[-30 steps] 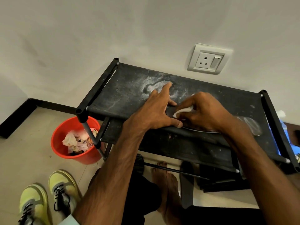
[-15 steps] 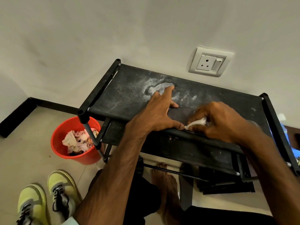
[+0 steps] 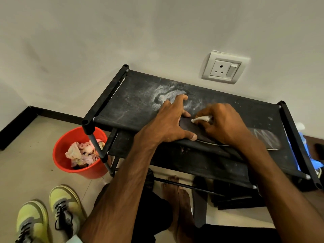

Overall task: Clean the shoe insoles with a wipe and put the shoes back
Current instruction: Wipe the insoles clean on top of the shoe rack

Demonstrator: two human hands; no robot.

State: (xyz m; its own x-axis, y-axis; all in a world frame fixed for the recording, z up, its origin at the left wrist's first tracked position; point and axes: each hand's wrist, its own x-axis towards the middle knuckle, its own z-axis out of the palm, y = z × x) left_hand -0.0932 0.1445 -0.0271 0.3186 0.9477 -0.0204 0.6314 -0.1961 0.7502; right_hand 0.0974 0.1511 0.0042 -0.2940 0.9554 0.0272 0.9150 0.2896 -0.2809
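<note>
Insole (image 3: 264, 138): flat on top shelf (image 3: 140, 106) of rack (image 3: 97, 146), lying along the front edge from about centre to near the right rail. Thin, dark, with a pale rim. The end by the right rail has whitish streaks (dust or wet film, can't tell). The end btwn the hands looks plain dark. Wipe (image 3: 201, 118): small white scrunched wad, pressed on the insole's left end. R hand (image 3: 226, 125): fingers curled, pinching the wipe, covers the insole's mid part. L hand (image 3: 170, 123): spread wide and flat, holding nothing, fingers on shelf cloth + insole tip, thumb along the front edge, so it's pinning. My read: scrub step, mid-task, shoes not put back yet. To do it well: keep L hand pinning so the insole can't skid off the front edge. Stroke lengthwise away from the pinned end and out to the streaked end. Refold the wad to a clean face, it's tiny. Go moderate on pressure since the cloth shelf prob sags. Don't run the wipe onto the shelf. The white dust patch (image 3: 162, 99) near back-centre would re-soil it. Outward: red bucket (image 3: 61, 165) of crumpled waste on the floor by the front-left post. Yellow-green shoes (image 3: 64, 207) on the floor further front-left. Socket (image 3: 224, 67) on the wall above the back edge.
</note>
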